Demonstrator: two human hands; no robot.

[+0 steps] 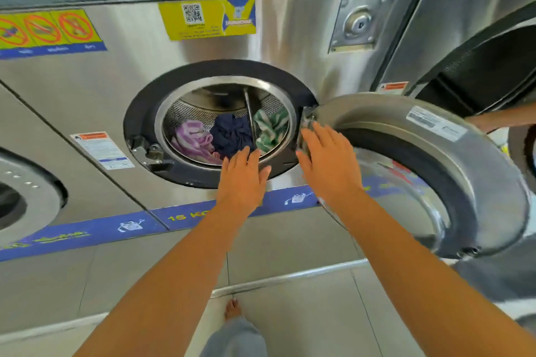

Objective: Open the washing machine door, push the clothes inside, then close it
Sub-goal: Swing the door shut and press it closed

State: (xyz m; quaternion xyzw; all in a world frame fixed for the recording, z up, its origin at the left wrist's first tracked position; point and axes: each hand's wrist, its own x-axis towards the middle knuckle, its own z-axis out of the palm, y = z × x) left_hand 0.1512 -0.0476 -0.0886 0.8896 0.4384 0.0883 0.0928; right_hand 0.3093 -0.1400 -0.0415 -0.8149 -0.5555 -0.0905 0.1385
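Note:
The steel washing machine (pixel 162 72) stands in front of me with its round door (pixel 429 159) swung open to the right. Inside the drum (pixel 203 113) lie a purple striped cloth (pixel 191 136), a dark navy garment (pixel 232 133) and a green striped cloth (pixel 271 127). My left hand (pixel 242 177) reaches flat to the lower rim of the opening, fingers apart, just below the navy garment. My right hand (pixel 327 159) is spread open at the right edge of the opening, next to the door hinge. Neither hand holds anything.
Another washer's door (pixel 26 197) shows at the left, and a further open machine (pixel 487 72) at the right with another person's arm (pixel 499 119) beside it. A blue strip (pixel 87 232) runs along the machine base. My bare foot (pixel 232 309) stands on the tiled floor.

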